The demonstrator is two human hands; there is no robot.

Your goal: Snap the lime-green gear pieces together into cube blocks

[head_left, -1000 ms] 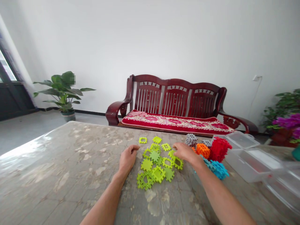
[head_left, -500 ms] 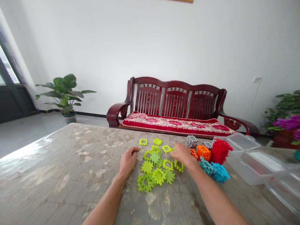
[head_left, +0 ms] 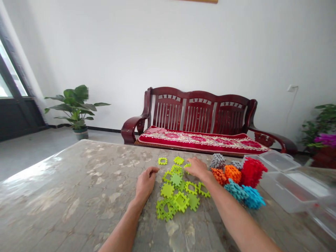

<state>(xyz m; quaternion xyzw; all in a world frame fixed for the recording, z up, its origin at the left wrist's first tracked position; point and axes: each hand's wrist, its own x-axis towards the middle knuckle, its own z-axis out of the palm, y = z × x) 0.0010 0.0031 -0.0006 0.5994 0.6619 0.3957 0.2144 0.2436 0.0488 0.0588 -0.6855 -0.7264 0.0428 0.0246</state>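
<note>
My right hand reaches over the far right of the loose green pieces, its fingers lying on a green interlocking block and hiding part of it. My left hand rests on the table left of the pieces, fingers loosely bent, with nothing visible in them. Between my arms lie several flat green toothed squares: a solid one, a paler one, and a framed one with a square hole. Farther off are a small open frame and a round-edged green piece.
Right of my right arm stand stacks of red, orange, grey and blue blocks. Beyond them is a clear plastic box with its lid open. A wooden bench stands behind the patterned table.
My right hand has shifted slightly left, over the green block there. My left hand stays nearly in place. The view has moved a little, so everything sits slightly lower and mostly farther right.
</note>
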